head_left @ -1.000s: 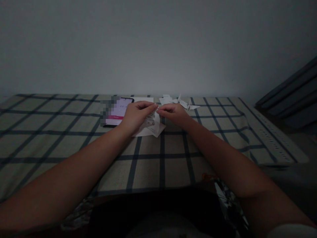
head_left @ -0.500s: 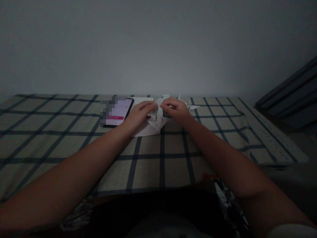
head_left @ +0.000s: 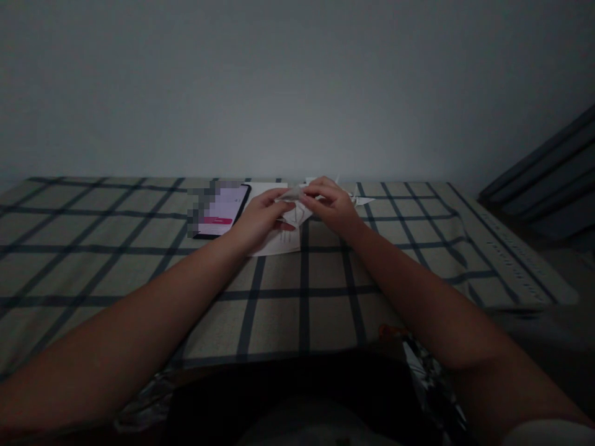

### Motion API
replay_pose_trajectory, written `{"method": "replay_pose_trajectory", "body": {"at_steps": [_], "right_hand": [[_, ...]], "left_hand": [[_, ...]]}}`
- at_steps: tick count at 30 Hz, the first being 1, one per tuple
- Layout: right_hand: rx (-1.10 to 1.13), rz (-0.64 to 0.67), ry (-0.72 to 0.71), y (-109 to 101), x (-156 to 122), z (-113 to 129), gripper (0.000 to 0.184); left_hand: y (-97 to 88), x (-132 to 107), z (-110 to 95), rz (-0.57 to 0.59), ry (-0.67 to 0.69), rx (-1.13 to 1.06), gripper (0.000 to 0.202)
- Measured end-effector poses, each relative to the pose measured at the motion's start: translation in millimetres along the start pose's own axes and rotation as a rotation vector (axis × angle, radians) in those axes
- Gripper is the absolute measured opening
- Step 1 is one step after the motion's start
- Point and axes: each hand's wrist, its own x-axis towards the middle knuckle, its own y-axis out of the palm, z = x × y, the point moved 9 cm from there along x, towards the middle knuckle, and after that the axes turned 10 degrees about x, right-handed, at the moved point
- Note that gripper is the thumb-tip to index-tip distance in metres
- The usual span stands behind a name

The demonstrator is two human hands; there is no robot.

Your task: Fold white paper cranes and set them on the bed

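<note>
Two grips, left hand (head_left: 259,218) and right hand (head_left: 333,208), clamp the folded paper (head_left: 295,213) between them.

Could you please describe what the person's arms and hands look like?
The left forearm and right forearm are bare to beyond the elbows. No long sleeves, gloves, watch or bracelet show on the left hand or right hand. A pale edge at the right upper arm may be a short sleeve. The light is too dim to show rings.

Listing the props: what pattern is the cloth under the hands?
Beige cloth with dark blue grid lines, a check; head view shows it.
</note>
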Motion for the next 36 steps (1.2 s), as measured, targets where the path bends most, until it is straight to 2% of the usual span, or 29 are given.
{"method": "replay_pose_trajectory", "body": {"at_steps": [3,13,24,36], "right_hand": [[0.01,0.01,0.038,0,0,-5,0.028],[0.073,0.026,0.08,-1,4,-13,0.029],[0.049,0.03,0.082,0,3,-7,0.035],[0.03,0.065,0.092,2,4,-7,0.031]], "left_hand": [[-0.3,1,0,0.003,0.003,-0.005,0.03],[-2.5,3,4,-0.006,-0.02,-0.016,0.031],[-3.5,-1,1,-0.039,-0.04,0.057,0.022],[-2.8,0,6,-0.037,-0.07,0.043,0.026]]}}
